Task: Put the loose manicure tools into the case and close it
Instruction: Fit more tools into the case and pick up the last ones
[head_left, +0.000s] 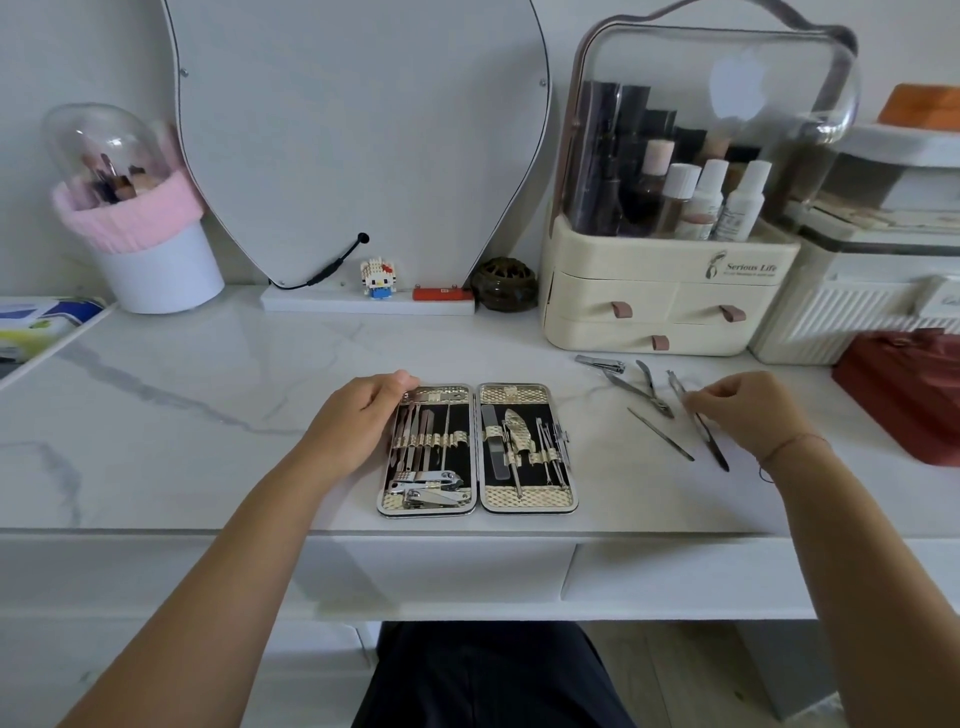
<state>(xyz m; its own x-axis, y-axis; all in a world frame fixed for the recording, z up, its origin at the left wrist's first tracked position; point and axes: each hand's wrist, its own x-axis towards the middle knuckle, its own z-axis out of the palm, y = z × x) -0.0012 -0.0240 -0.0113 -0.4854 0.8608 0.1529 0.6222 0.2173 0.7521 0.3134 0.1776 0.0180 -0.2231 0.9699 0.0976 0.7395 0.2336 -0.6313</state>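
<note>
The manicure case (477, 506) lies open and flat on the marble tabletop, gold-edged, with several tools held under its straps in both halves. My left hand (358, 415) rests on the case's left edge, thumb at its top corner. Loose tools lie to the right: a small nail clipper (602, 365), cuticle nippers (647, 392), a thin pointed pick (661, 434) and a long dark-tipped tool (709, 441). My right hand (748, 410) pinches that long tool near its middle, fingers curled over it.
A cream cosmetics organizer (670, 291) with drawers stands behind the loose tools. A red pouch (904, 395) lies at the far right. A mirror (358, 135), a brush pot (150, 249) and small trinkets line the back wall. The table's front edge runs just below the case.
</note>
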